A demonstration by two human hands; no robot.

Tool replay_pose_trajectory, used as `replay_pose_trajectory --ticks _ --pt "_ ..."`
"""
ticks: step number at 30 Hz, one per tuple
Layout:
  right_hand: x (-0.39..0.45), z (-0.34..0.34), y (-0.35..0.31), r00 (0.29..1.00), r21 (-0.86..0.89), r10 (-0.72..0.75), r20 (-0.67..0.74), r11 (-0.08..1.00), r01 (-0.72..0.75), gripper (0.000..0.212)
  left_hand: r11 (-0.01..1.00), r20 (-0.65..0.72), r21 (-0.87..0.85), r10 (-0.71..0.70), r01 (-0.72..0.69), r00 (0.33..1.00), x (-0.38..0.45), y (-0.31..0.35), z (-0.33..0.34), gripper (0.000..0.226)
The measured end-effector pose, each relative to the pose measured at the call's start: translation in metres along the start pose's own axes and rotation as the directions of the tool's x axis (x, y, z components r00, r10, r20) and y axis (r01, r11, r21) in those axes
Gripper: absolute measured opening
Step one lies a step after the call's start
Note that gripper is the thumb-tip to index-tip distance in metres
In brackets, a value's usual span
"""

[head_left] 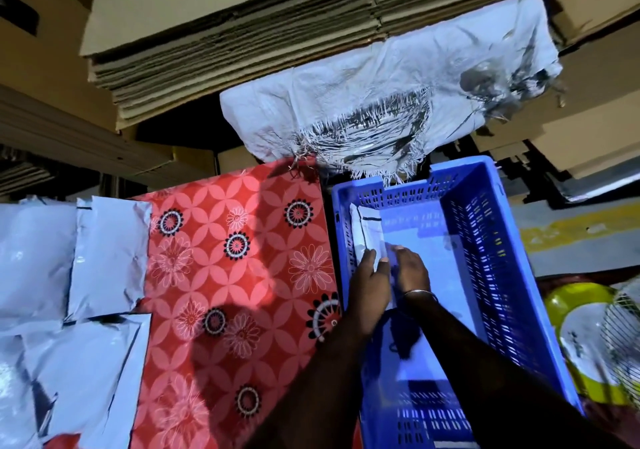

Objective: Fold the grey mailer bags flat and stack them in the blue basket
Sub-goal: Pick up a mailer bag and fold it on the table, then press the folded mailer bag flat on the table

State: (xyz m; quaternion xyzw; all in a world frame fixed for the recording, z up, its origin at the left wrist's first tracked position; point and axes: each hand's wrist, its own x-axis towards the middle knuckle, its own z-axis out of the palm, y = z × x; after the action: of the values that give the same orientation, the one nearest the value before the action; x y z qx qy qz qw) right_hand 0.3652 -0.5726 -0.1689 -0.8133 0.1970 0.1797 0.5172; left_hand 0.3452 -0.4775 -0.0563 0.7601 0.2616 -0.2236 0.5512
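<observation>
While both my forearms reach forward over the near wall of the blue basket point(485, 213), my hands sit side by side inside it, close to its left wall. My left hand point(369, 282) lies palm down with the fingers stretched forward and together, pressing flat on the folded grey mailer bags point(367, 237) that stand stacked against that left wall. My right hand point(410, 270), with a thin bangle point(417, 292) at the wrist, touches the same bags just beside the left one; its fingers curl down onto the plastic, though I cannot tell whether they pinch it or only press. The rest of the basket floor, toward the right wall and far end, is bare. The basket stands at the right edge of the red flowered cloth point(235, 275). At the cloth's left edge lie the unfolded mailer bags point(104, 258), spread and overlapping from the far left corner down to the near left corner. Beyond the basket's far wall hangs a torn white sack point(381, 95) beneath stacked flat cardboard point(225, 33).
</observation>
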Motion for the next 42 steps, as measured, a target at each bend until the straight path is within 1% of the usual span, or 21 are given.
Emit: replay_pose_trajectory --ticks 1,2,4,5,7,9,12,15,16,19,22,24,27,28,30,31,33,35,38,40,42 --pt "-0.008 -0.006 -0.008 0.999 0.046 0.008 -0.032 0.999 -0.006 0.03 1.0 0.002 -0.018 0.011 -0.011 1.0 -0.007 0.003 -0.005 0.043" --pt "-0.017 -0.012 -0.017 0.998 0.101 -0.012 -0.068 0.995 0.019 0.033 0.999 -0.004 -0.041 0.022 -0.022 1.0 -0.015 0.006 -0.011 0.042" --pt "-0.036 -0.022 -0.041 0.993 0.201 -0.052 -0.111 0.977 0.073 0.049 0.996 0.015 -0.07 0.051 -0.05 0.999 -0.032 0.01 -0.025 0.043" --pt "-0.048 -0.026 -0.053 0.99 0.22 -0.082 -0.111 0.97 0.106 0.05 0.995 0.029 -0.092 0.049 -0.046 0.998 -0.042 0.01 -0.033 0.044" --pt "-0.071 -0.028 -0.071 0.983 0.246 -0.169 -0.078 0.952 0.183 0.044 0.985 0.056 -0.175 0.014 -0.005 0.998 -0.064 0.002 -0.052 0.04" --pt "-0.095 -0.028 -0.093 0.964 0.244 -0.259 -0.067 0.932 0.268 0.033 0.962 0.031 -0.273 0.021 -0.011 0.999 -0.093 -0.005 -0.075 0.028" --pt "-0.136 -0.015 -0.126 0.921 0.244 -0.387 0.031 0.897 0.369 0.019 0.91 -0.043 -0.412 0.026 -0.041 0.999 -0.132 -0.027 -0.115 0.02" --pt "-0.176 0.011 -0.142 0.88 0.259 -0.449 0.153 0.878 0.403 0.019 0.896 -0.123 -0.441 -0.003 -0.051 0.992 -0.166 -0.057 -0.162 0.032" --pt "-0.187 0.022 -0.146 0.865 0.271 -0.465 0.19 0.871 0.409 0.02 0.892 -0.161 -0.451 -0.032 -0.045 0.986 -0.174 -0.068 -0.177 0.032" --pt "-0.22 0.058 -0.156 0.804 0.258 -0.511 0.303 0.856 0.447 0.02 0.867 -0.297 -0.494 -0.096 -0.067 0.95 -0.192 -0.107 -0.222 0.02" --pt "-0.244 0.098 -0.162 0.755 0.231 -0.526 0.391 0.85 0.473 0.035 0.881 -0.39 -0.465 -0.112 -0.09 0.914 -0.209 -0.136 -0.259 0.021" --pt "-0.255 0.13 -0.164 0.729 0.18 -0.504 0.463 0.859 0.479 0.029 0.874 -0.43 -0.476 -0.141 -0.091 0.892 -0.219 -0.156 -0.287 0.012" --pt "-0.267 0.183 -0.174 0.695 0.122 -0.486 0.53 0.855 0.504 0.019 0.864 -0.549 -0.481 -0.167 -0.146 0.819 -0.225 -0.191 -0.329 0.01" --pt "-0.268 0.203 -0.177 0.678 0.107 -0.498 0.54 0.84 0.532 0.02 0.859 -0.586 -0.484 -0.174 -0.17 0.792 -0.226 -0.203 -0.341 0.01" --pt "-0.272 0.243 -0.19 0.648 0.068 -0.524 0.552 0.803 0.592 0.028 0.832 -0.634 -0.515 -0.21 -0.204 0.744 -0.228 -0.231 -0.365 0.021" --pt "-0.273 0.259 -0.198 0.652 0.046 -0.522 0.55 0.798 0.601 0.032 0.831 -0.65 -0.52 -0.235 -0.197 0.723 -0.229 -0.243 -0.374 0.025" --pt "-0.272 0.291 -0.214 0.69 0.0 -0.515 0.508 0.801 0.598 0.043 0.856 -0.661 -0.504 -0.297 -0.114 0.689 -0.22 -0.272 -0.395 0.033" --pt "-0.269 0.323 -0.228 0.711 -0.05 -0.539 0.451 0.78 0.624 0.054 0.886 -0.654 -0.463 -0.319 -0.03 0.686 -0.202 -0.305 -0.419 0.039" --pt "-0.26 0.362 -0.241 0.743 -0.11 -0.526 0.415 0.781 0.614 0.043 0.912 -0.619 -0.408 -0.305 0.036 0.724 -0.182 -0.321 -0.446 0.037" --pt "-0.252 0.383 -0.239 0.755 -0.073 -0.502 0.423 0.811 0.58 0.049 0.916 -0.591 -0.401 -0.258 -0.001 0.764 -0.18 -0.318 -0.453 0.031" --pt "-0.249 0.398 -0.232 0.756 -0.091 -0.476 0.449 0.817 0.569 0.061 0.917 -0.581 -0.398 -0.22 -0.038 0.784 -0.179 -0.319 -0.456 0.03"
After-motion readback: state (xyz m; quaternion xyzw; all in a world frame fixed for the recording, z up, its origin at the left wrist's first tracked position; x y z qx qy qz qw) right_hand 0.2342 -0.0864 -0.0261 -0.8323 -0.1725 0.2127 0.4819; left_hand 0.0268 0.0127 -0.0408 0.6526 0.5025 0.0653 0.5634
